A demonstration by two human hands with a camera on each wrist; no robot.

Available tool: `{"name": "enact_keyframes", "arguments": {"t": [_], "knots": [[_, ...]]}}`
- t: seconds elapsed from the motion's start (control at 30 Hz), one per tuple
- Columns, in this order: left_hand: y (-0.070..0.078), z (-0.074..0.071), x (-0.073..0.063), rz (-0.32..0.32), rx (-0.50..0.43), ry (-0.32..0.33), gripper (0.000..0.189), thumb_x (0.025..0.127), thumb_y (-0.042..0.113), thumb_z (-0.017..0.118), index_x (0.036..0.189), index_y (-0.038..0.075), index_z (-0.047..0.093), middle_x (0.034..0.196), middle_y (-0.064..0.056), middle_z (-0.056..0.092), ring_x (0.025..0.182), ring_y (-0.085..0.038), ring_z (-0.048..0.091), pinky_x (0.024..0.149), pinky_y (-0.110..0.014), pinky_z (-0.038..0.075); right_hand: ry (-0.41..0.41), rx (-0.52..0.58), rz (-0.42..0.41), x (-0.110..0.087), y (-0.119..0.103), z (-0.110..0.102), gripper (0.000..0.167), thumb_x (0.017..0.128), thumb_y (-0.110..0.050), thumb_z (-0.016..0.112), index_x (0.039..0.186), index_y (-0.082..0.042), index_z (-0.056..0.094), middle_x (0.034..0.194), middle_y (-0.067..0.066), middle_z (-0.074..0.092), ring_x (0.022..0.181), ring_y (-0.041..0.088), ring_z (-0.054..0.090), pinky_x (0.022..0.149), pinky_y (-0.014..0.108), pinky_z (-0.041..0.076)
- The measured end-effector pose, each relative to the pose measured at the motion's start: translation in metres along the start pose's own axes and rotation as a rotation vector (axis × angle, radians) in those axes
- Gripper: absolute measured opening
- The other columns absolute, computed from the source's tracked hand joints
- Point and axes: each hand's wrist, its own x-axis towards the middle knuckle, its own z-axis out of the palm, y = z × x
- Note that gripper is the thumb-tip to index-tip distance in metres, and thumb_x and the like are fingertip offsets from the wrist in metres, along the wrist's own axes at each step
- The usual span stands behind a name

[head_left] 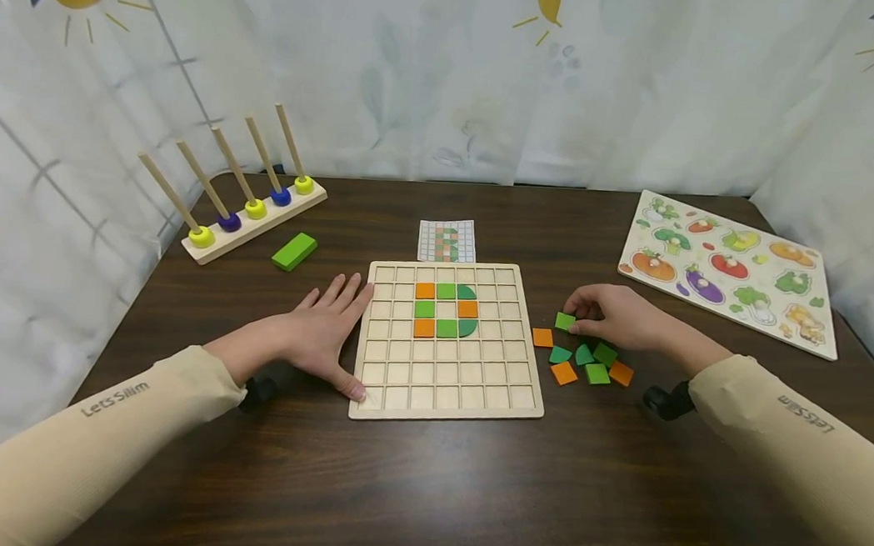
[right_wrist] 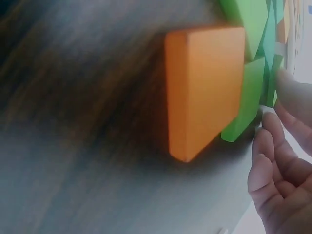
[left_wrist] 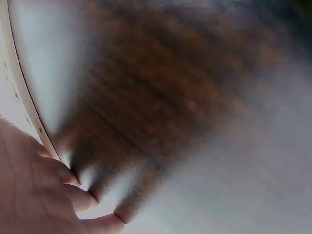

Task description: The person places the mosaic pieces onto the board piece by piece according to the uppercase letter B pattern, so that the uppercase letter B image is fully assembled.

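Note:
My left hand (head_left: pixel 321 333) lies with fingers spread along the left edge of a wooden grid board (head_left: pixel 446 374), thumb on its lower left corner. On the board, orange squares (head_left: pixel 424 291), green squares (head_left: pixel 446 291) and dark green quarter-round tiles (head_left: pixel 467 292) form a ring around one bare cell. Right of the board, my right hand (head_left: pixel 614 317) pinches a green square tile (head_left: pixel 565 321) between thumb and index finger. Loose tiles lie below that hand: orange squares (head_left: pixel 621 373), green squares (head_left: pixel 597 374) and quarter-rounds (head_left: pixel 585 355). The right wrist view shows an orange tile (right_wrist: pixel 209 87) close up.
A printed pattern card (head_left: pixel 448 240) lies just behind the board. Back left stand a peg rack (head_left: pixel 259 227) with coloured rings and a green block (head_left: pixel 295 251). A vegetable puzzle board (head_left: pixel 730 274) sits at the back right. A curtain (head_left: pixel 449 82) hangs behind the table.

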Motion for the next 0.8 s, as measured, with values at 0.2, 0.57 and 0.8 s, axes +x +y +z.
{"name": "enact_keyframes", "arguments": {"t": [0.2, 0.57, 0.8], "knots": [[-0.002, 0.001, 0.000, 0.001, 0.007, 0.007, 0.152, 0.065, 0.078, 0.080, 0.163, -0.001, -0.004, 0.168, -0.031, -0.008, 0.156, -0.052, -0.006, 0.119, -0.074, 0.007, 0.035, -0.013, 0.008, 0.001, -0.003, 0.001, 0.027, 0.092, -0.020, 0.078, 0.111, -0.003, 0.070, 0.096, 0.005, 0.070, 0.088, 0.019, 0.063, 0.084, 0.042, 0.055], [0.000, 0.000, -0.001, -0.001, 0.001, 0.005, 0.151, 0.065, 0.077, 0.081, 0.163, -0.002, -0.003, 0.168, -0.032, -0.007, 0.156, -0.053, -0.006, 0.119, -0.074, 0.007, 0.137, 0.014, 0.045, 0.008, -0.016, 0.004, 0.024, 0.098, -0.013, 0.070, 0.117, 0.002, 0.067, 0.105, 0.015, 0.071, 0.093, 0.024, 0.067, 0.085, 0.045, 0.056], [-0.001, 0.002, -0.001, -0.003, -0.002, 0.004, 0.150, 0.066, 0.076, 0.081, 0.163, -0.001, -0.004, 0.168, -0.031, -0.007, 0.156, -0.052, -0.006, 0.119, -0.074, 0.007, 0.195, 0.159, 0.034, 0.020, -0.048, 0.014, 0.026, 0.094, -0.011, 0.075, 0.117, 0.000, 0.069, 0.107, 0.015, 0.071, 0.096, 0.025, 0.068, 0.088, 0.042, 0.057]]}}
